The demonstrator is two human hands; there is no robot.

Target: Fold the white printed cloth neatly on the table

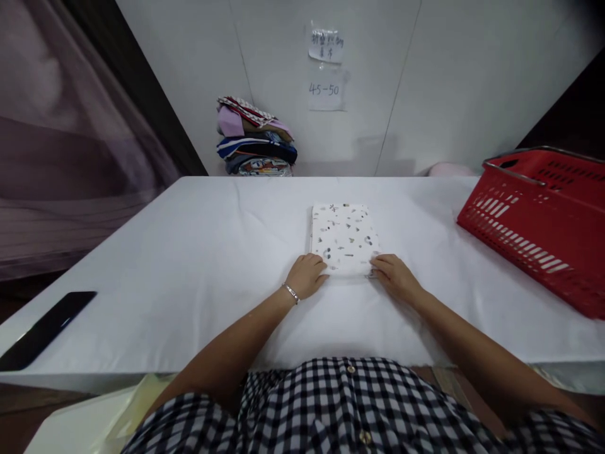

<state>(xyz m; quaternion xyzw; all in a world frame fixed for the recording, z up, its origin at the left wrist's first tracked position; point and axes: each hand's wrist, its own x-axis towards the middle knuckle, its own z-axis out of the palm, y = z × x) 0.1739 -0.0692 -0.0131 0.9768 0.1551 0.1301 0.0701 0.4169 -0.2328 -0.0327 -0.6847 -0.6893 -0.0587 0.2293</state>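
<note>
A folded white cloth with a small scattered print lies flat on the white-covered table, in front of my body. At its near left corner my left hand has fingers over the edge and the thumb just below, closed on the fabric. A metal bracelet circles that wrist. The near right corner is pinched between the thumb and fingers of my right hand. The cloth's underside and the ends of some fingertips are hidden.
A red plastic basket with a metal handle stands at the right. On the left lies a black phone. Behind the far edge rises a stack of folded fabrics against the wall, near taped paper notes.
</note>
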